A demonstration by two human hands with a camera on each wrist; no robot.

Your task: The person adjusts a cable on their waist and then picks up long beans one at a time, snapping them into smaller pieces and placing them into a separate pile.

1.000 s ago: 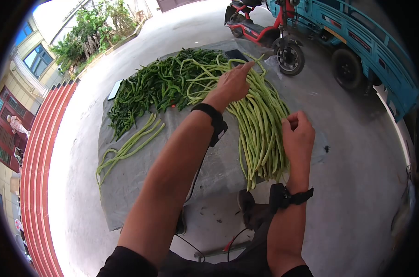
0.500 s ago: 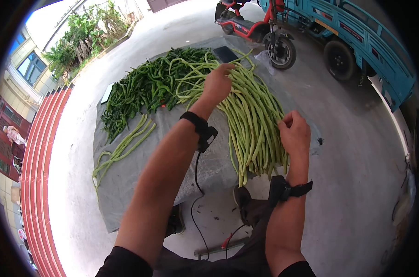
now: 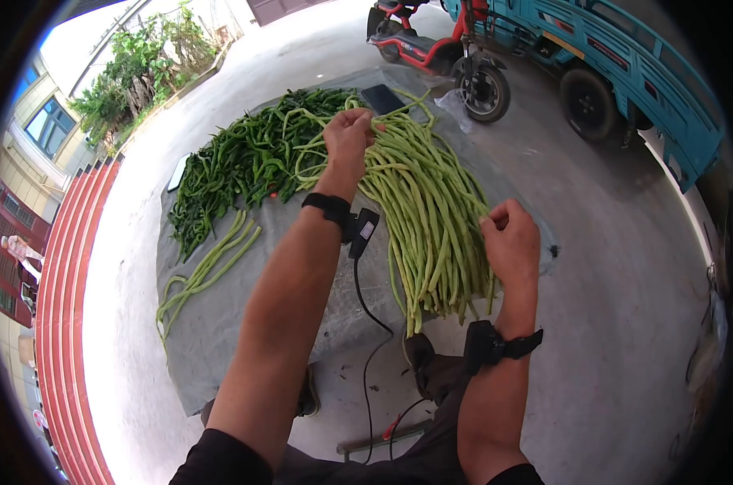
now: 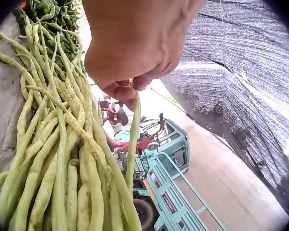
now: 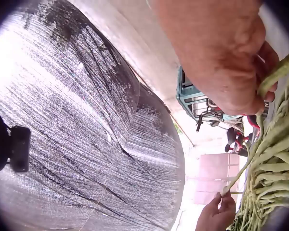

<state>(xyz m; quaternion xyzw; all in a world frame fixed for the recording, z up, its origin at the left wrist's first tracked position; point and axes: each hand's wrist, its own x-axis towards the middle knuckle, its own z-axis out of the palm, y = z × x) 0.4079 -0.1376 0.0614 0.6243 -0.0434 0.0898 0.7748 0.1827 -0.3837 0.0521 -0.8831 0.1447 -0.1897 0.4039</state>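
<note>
A large heap of long green beans (image 3: 439,234) lies on a grey sheet (image 3: 193,347). At the heap's far left end is my left hand (image 3: 346,145). In the left wrist view its thumb and fingers pinch the tip of a single long bean (image 4: 134,139), which hangs down beside the heap. My right hand (image 3: 513,242) is at the heap's right side, its curled fingertips pinching a bean (image 5: 279,72) in the right wrist view. There a slender stretch of bean runs between the two hands. Left of the heap lies a small separate bunch of long beans (image 3: 209,267).
A pile of green peppers (image 3: 245,153) spreads over the sheet's far left. A dark phone (image 3: 383,99) and a pale flat object (image 3: 178,173) lie at its edges. Beyond stand a red scooter (image 3: 423,52) and a teal cargo tricycle (image 3: 617,61). A cable (image 3: 366,323) hangs from my left wrist.
My left hand has moved left across the far end of the bean heap, its extended index finger now curled into a pinch. The right hand stays at the heap's right side. The head view shifts slightly.
</note>
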